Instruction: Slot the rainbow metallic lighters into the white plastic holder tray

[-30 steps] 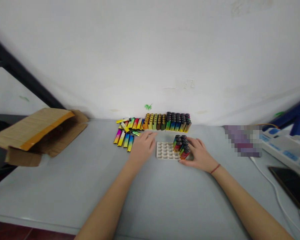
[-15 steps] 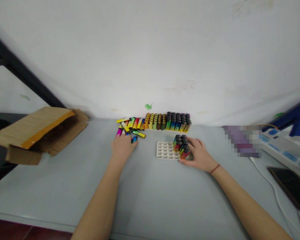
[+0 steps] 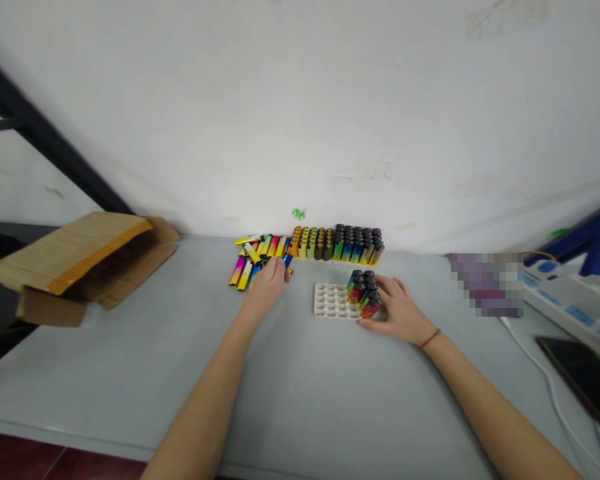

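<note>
My left hand (image 3: 267,283) is closed on a shiny blue lighter (image 3: 287,261), which pokes out past the fingertips, just right of a loose pile of colourful lighters (image 3: 243,275). At the right end of the white tray (image 3: 330,301), my right hand (image 3: 400,310) grips the edge, thumb at the front corner and fingers behind. Several upright lighters with black tops (image 3: 364,290) fill the tray's right-hand holes, close to that hand. The tray's left holes show bare. Part of the blue lighter is hidden by my left fingers.
Against the wall stand rows of upright lighters, some with yellowish tops (image 3: 310,243) and some with black tops (image 3: 359,243). An opened cardboard box (image 3: 95,260) lies at left. On the right are a power strip (image 3: 575,300), a dark phone (image 3: 585,380) and a white cable (image 3: 545,373).
My left hand has lifted from the pile and moved right and slightly away from me, now with a blue lighter in its fingers. My right hand stays at the tray.
</note>
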`<state>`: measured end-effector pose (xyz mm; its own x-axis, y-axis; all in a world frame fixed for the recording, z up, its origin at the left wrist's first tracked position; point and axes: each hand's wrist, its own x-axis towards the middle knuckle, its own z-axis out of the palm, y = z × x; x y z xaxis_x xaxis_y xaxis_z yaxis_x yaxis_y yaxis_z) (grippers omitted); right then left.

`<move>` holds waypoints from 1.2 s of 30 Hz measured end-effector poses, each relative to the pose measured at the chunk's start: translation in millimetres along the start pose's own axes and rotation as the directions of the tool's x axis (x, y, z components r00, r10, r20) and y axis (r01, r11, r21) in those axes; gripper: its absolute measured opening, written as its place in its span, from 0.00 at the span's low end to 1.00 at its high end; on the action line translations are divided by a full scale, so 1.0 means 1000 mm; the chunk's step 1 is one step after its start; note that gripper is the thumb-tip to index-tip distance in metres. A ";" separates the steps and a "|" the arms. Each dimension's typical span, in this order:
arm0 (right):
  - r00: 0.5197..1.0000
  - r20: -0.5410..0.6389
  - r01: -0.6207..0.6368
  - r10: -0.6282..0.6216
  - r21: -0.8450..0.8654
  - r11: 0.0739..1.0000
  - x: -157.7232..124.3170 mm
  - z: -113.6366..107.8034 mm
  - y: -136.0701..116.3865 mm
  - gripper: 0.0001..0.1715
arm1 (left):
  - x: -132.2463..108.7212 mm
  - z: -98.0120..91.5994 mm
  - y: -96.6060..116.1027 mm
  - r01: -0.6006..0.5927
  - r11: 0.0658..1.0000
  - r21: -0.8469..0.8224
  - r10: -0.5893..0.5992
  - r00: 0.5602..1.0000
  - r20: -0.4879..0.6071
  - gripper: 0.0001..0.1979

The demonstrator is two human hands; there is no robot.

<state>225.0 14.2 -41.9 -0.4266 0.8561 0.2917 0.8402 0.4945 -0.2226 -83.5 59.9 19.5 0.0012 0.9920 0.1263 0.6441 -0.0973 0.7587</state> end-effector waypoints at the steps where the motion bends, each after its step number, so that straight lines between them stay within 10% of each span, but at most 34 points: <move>1: 1.000 0.001 -0.002 0.002 -0.003 1.000 0.000 0.000 0.000 0.47 | 0.000 0.003 0.001 0.013 0.993 -0.119 -0.013 1.000 -0.001 0.19; 8: 1.000 0.012 -0.009 0.009 -0.015 1.000 0.001 -0.001 -0.001 0.47 | -0.003 0.031 0.008 0.139 0.708 -0.693 -0.105 0.990 0.091 0.08; 21: 1.000 0.008 0.002 -0.002 -0.001 1.000 0.001 -0.001 0.000 0.47 | -0.018 0.047 0.015 -0.010 0.697 -0.717 0.118 0.988 0.101 0.22; 29: 1.000 0.009 -0.009 0.009 0.000 1.000 0.001 -0.002 -0.002 0.46 | -0.017 0.049 0.019 0.230 0.609 -0.759 -0.057 0.967 0.248 0.32; 36: 1.000 0.009 -0.002 0.002 -0.012 1.000 0.000 -0.002 0.000 0.46 | -0.024 0.057 0.017 0.210 0.700 -0.682 -0.107 0.976 0.190 0.33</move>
<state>225.3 14.0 -40.3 -0.4281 0.8584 0.2827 0.8450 0.4911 -0.2118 -29.1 38.6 -6.8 0.0774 0.9938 -0.0796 -0.0707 0.0851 0.9939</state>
